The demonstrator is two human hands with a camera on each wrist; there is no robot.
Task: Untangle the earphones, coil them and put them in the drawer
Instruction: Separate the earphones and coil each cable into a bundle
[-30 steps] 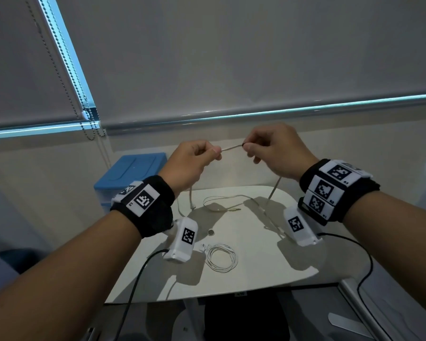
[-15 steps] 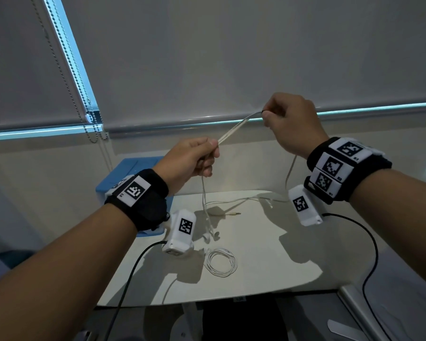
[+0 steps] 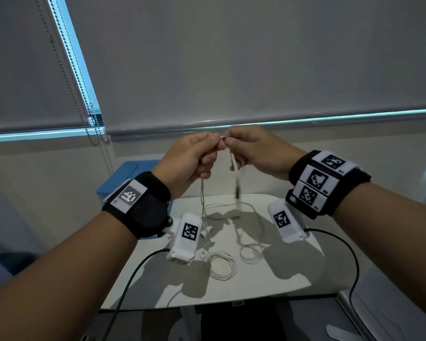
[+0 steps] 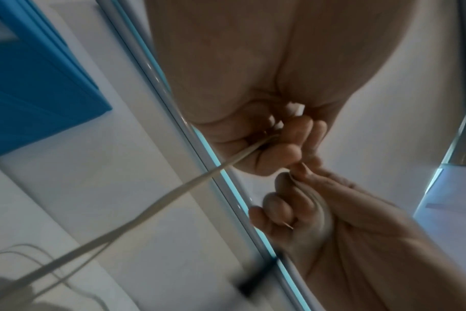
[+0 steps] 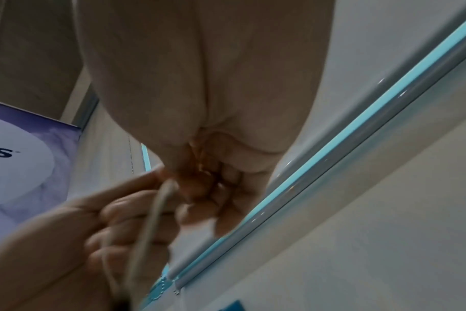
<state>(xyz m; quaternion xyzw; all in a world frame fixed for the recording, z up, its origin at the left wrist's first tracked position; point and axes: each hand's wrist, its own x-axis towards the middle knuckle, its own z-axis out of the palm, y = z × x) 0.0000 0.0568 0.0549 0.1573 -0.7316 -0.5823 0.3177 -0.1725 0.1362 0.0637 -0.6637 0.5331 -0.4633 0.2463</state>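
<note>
the big grey blind hangs at the back, and below it sits the white surface with a blue box at its far left side. that box may be the drawer, but i cannot tell. both hands are up in the air over the surface. half a second ago the right hand was high and far from the left hand, with the wire pulled tight between them. now the two hands have come back close, fingertips almost touching, and each one pinches the thin white earphones between thumb and finger. the rest of the wire hangs down loose from the hands, and its lower loops lie on the surface. a second wire, the coiled set, lies flat on the surface near the front. i think the hands are starting the next loop, so the coiling is going on and the drawer step is not yet done
</note>
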